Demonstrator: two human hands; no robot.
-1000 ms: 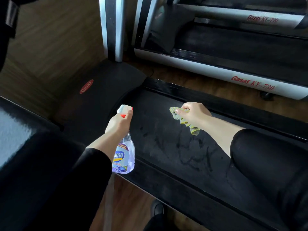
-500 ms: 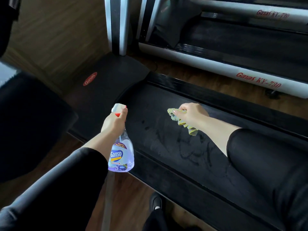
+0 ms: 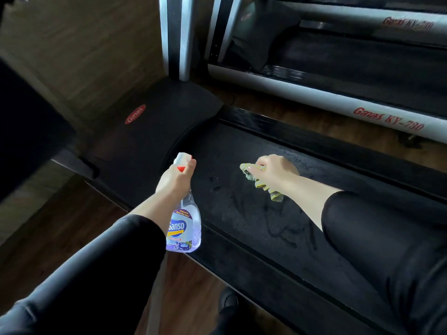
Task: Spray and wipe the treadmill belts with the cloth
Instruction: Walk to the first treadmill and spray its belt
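Yellow cloth (image 3: 262, 183) under right hand (image 3: 274, 172), on belt (image 3: 242, 213).

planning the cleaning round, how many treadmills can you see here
2. The black treadmill under the hands, being wiped, and the silver treadmill beyond it, top right. Others may lie out of frame.

yellow-green cloth (image 3: 262, 183), black belt (image 3: 242, 201), seemingly smeared

Open belt (image 3: 242, 213) between spray bottle (image 3: 183, 228) (left) and cloth (image 3: 260, 182); motor cover (image 3: 154, 131) and uprights (image 3: 175, 37) close off its far end.
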